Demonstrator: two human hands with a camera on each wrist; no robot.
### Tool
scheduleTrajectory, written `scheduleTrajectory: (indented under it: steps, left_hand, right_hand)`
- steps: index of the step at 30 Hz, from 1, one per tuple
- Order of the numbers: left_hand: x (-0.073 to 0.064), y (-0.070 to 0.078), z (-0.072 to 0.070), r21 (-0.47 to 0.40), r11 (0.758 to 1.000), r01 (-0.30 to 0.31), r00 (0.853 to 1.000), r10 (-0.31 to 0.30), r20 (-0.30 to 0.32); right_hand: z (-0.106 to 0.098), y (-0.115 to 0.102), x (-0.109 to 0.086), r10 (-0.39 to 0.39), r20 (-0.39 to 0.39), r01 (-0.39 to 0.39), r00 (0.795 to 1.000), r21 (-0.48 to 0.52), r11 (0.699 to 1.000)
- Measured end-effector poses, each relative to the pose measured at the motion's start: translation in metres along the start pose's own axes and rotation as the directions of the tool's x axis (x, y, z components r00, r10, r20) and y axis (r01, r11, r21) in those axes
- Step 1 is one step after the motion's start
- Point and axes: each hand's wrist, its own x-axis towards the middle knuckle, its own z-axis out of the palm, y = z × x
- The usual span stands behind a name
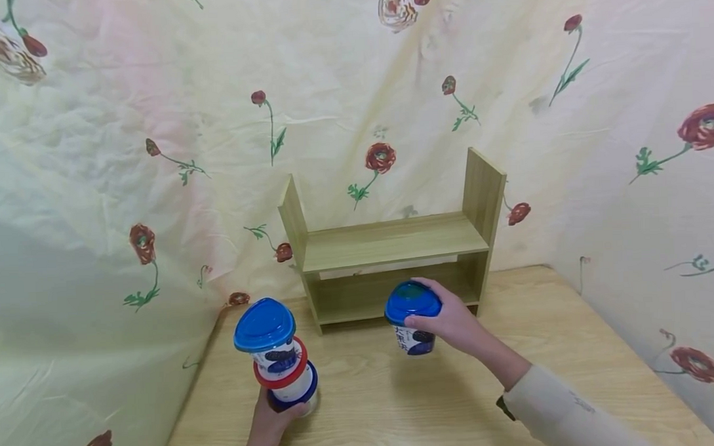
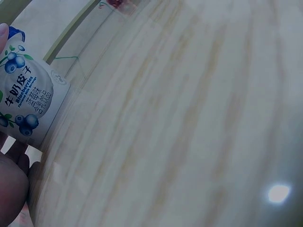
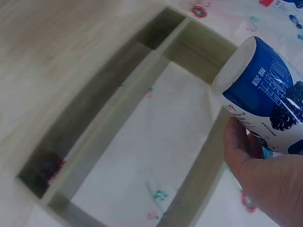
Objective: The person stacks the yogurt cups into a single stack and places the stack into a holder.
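Observation:
In the head view my left hand point(image 1: 271, 419) grips the bottom tub point(image 1: 310, 396), which has a dark blue rim. On it stand a tub with a red lid point(image 1: 287, 378) and, on top, a yogurt cup with a blue three-cornered lid point(image 1: 266, 326). The left wrist view shows blueberries printed on the bottom tub point(image 2: 28, 94). Raised over the table, a matching blue-lidded yogurt cup point(image 1: 417, 336) is held upright by my right hand point(image 1: 451, 318), fingers and thumb round its lid. Blackberries on its side point(image 3: 286, 106) show in the right wrist view.
A wooden two-tier shelf point(image 1: 393, 241) with upright side panels stands at the back of the wooden table point(image 1: 363, 406), just behind the right-hand cup. Flower-patterned cloth point(image 1: 328, 86) hangs behind the table and along both sides.

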Motion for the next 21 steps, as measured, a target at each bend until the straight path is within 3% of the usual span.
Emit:
scheduleTrajectory:
  steps: [13,21]
  left_hand:
    - [0.003,0.001,-0.001,0.003,1.000,0.012,1.000,-0.012,-0.001]
    - [0.002,0.000,0.000,0.016,1.000,0.019,1.000,-0.019,0.002]
  right_hand:
    - [0.022,-0.044,0.014,-0.109,0.021,0.107,0.994,0.079,0.991]
    - [0.029,-0.065,0.019,-0.122,0.017,0.120,0.992,0.094,0.988]
